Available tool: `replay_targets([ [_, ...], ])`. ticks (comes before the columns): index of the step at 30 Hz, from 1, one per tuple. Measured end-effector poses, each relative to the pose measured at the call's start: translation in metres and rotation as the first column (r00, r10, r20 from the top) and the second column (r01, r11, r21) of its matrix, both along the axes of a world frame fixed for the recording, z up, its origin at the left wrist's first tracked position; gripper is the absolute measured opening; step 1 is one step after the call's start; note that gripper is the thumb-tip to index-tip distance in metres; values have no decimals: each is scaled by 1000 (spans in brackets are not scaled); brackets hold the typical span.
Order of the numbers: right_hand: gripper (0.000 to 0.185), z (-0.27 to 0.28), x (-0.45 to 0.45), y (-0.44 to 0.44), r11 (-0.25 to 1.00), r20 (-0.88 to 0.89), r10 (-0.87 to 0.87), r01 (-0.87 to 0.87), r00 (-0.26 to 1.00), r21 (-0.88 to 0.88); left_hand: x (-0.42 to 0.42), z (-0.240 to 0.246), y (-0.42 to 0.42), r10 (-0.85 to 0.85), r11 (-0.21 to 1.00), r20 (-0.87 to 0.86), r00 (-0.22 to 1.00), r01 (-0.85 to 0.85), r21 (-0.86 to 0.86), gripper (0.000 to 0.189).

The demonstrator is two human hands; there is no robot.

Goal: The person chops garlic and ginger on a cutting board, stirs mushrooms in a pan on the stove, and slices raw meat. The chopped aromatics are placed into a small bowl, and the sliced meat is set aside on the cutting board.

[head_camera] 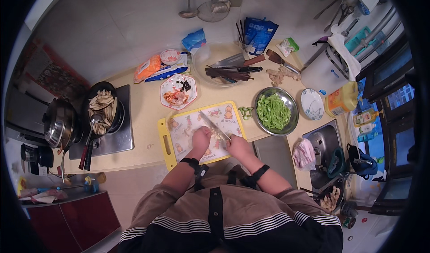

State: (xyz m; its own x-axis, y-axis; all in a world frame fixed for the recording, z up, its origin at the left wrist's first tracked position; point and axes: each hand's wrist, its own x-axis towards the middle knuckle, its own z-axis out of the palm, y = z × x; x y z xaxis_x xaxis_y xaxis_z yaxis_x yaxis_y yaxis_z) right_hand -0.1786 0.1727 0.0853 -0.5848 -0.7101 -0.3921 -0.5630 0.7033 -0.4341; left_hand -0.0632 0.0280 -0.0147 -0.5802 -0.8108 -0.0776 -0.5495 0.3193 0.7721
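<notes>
On the counter before me lies a yellow-rimmed cutting board (183, 125) printed with ducks. My right hand (238, 146) is closed on the handle of a kitchen knife (215, 126), whose blade points up and left across the board. Small pale chopped pieces (219, 134) lie beside the blade. My left hand (202, 138) is curled just left of them; whether it holds anything is hidden. Green pepper scraps (246, 112) sit off the board's right edge, near a steel bowl of sliced green peppers (273, 112). Behind the board stands a plate with chopped meat and dark bits (178, 91).
A pan of sliced food (102, 110) sits on the stove at left, beside a lidded pot (58, 122). Behind the board, a large bowl (201, 65) bears knives and chopsticks. Ginger (280, 74), an empty-looking dish (312, 103) and bagged meat (304, 154) near the sink (319, 138) are at right.
</notes>
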Motion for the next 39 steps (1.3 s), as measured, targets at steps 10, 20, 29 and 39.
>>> replay_targets([
  [10,28,-15,7,-6,998,-18,63,-63,998,24,76,9,-16,-56,983,308,950,107,-151,29],
  [20,30,-18,3,-9,997,6,75,-75,997,30,88,-14,-24,-153,965,247,957,198,-171,29],
  [29,30,-16,-6,-7,1000,-16,25,-25,1000,-1,83,2,-16,-202,963,258,945,240,-124,31],
  [39,29,-9,-24,-5,993,-68,-110,112,992,30,37,14,1,-446,888,340,828,456,56,36],
])
